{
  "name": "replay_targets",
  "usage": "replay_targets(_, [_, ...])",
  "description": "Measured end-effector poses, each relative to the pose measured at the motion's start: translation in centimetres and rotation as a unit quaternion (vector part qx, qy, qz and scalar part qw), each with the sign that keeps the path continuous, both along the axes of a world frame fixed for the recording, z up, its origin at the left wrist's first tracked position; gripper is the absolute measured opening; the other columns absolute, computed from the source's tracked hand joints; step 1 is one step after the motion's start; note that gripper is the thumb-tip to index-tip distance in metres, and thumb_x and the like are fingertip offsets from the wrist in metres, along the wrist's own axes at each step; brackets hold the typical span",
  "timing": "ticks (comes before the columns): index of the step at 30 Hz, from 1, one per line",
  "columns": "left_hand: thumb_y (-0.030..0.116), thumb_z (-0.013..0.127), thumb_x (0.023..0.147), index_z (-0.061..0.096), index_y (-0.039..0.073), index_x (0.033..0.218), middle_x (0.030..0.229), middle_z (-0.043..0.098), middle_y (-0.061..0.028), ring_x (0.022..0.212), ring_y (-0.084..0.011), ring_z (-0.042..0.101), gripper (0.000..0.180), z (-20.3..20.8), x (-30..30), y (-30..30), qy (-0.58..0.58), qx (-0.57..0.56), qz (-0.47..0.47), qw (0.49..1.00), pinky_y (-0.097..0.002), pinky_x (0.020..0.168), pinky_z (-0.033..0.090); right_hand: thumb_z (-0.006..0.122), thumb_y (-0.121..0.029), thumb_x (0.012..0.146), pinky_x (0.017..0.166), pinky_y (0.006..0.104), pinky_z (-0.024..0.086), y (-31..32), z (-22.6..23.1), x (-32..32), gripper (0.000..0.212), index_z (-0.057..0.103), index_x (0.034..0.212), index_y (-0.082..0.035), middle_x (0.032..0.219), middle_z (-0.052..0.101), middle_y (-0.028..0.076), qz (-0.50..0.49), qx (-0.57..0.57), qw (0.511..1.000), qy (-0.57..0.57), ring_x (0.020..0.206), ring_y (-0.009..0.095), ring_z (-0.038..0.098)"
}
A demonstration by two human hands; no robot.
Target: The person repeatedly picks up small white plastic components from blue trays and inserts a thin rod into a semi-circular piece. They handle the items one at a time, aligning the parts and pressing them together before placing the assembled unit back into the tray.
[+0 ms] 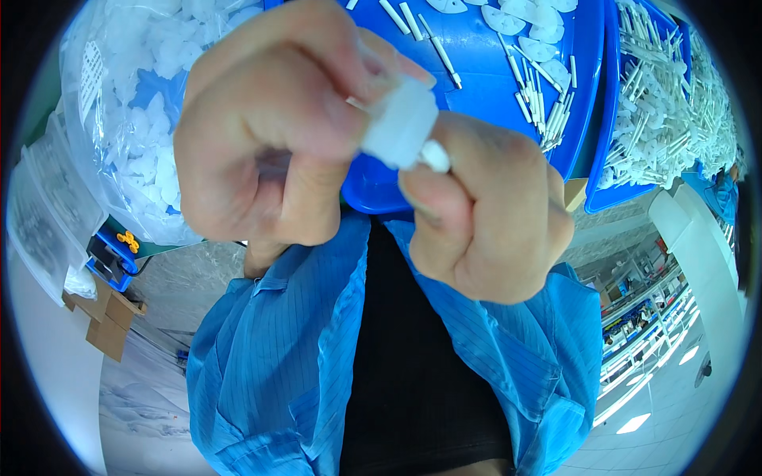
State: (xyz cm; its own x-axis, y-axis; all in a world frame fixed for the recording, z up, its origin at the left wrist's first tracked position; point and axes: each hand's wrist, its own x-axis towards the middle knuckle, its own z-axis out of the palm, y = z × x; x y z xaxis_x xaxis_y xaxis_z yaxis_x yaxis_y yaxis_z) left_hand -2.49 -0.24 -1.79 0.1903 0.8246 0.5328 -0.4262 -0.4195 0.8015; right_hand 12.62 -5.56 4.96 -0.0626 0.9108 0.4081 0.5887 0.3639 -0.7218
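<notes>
Close to the camera, my left hand [274,127] is closed, pinching a translucent white plastic piece [401,123] between thumb and fingers. My right hand [496,202] is also closed, its thumb and curled forefinger gripping a small white rod [434,156] whose rounded end pokes out. The rod's end is against or right beside the lower right of the plastic piece; I cannot tell whether it sits inside. Most of the rod is hidden by my fingers. Beyond the hands is a blue tray [472,67], where loose white rods [548,111] and flat white discs [542,24] lie.
To the right, a blue bin [611,143] is heaped with white rods and plastic pieces. A clear plastic bag [87,119] of white pieces stands at the left. Below it are a small blue box [111,262], an orange-yellow object [127,241] and a cardboard box [111,325].
</notes>
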Motion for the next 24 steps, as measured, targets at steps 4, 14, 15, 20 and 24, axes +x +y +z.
replay_targets(4, [0.004, 0.079, 0.075, 0.055, 0.001, 0.095, 0.102, 0.056, -0.0183, 0.09, -0.0373, 0.067, 0.032, 0.3, 0.2, 0.1, 0.05, 0.025, 0.012, 0.998, -0.0394, 0.075, 0.059, 0.061, -0.017, 0.093, 0.05, 0.0281, 0.049, 0.1, 0.3, 0.3, 0.021, 0.065, 0.086, 0.002, 0.07, 0.066, 0.01, 0.037, -0.027, 0.999, 0.005, 0.055, 0.018, 0.063])
replay_targets(14, [0.005, 0.084, 0.068, 0.058, -0.003, 0.097, 0.106, 0.059, -0.0234, 0.091, -0.0358, 0.068, 0.04, 1.0, 0.4, 0.8, 0.143, 0.056, 0.016, 0.988, -0.0451, 0.078, 0.061, 0.064, -0.009, 0.085, 0.058, 0.0281, 0.038, 1.5, -2.3, 3.2, 0.015, 0.066, 0.097, 0.001, 0.084, 0.055, 0.009, 0.128, -0.028, 0.99, 0.05, 0.067, 0.017, 0.049])
replay_targets(15, [0.005, 0.084, 0.067, 0.058, -0.003, 0.097, 0.107, 0.06, -0.0239, 0.091, -0.0357, 0.068, 0.041, 1.1, 0.3, 0.9, 0.143, 0.051, 0.007, 0.988, -0.0457, 0.078, 0.061, 0.065, -0.007, 0.083, 0.058, 0.0279, 0.037, 1.4, -2.1, 3.4, 0.017, 0.066, 0.098, 0.001, 0.083, 0.053, 0.008, 0.127, -0.034, 0.991, 0.029, 0.067, 0.017, 0.048])
replay_targets(20, [0.002, 0.085, 0.064, 0.06, -0.004, 0.095, 0.11, 0.06, -0.0261, 0.095, -0.0367, 0.067, 0.04, 0.5, 0.4, 0.8, 0.067, -0.03, -0.054, 0.996, -0.0467, 0.081, 0.06, 0.069, -0.013, 0.081, 0.059, 0.0286, 0.035, 1.5, -2.7, 4.2, 0.028, 0.064, 0.104, 0.003, 0.083, 0.053, 0.007, 0.145, -0.055, 0.987, 0.031, 0.068, 0.017, 0.046])
replay_targets(24, [-0.004, 0.082, 0.064, 0.062, -0.002, 0.091, 0.115, 0.056, -0.0262, 0.097, -0.0393, 0.067, 0.034, 0.4, 0.5, 0.6, 0.164, 0.103, 0.043, 0.98, -0.0427, 0.082, 0.06, 0.065, -0.022, 0.087, 0.056, 0.0279, 0.033, 1.5, -3.3, 3.4, 0.032, 0.063, 0.105, 0.004, 0.082, 0.055, 0.005, 0.156, -0.144, 0.935, 0.285, 0.067, 0.013, 0.045])
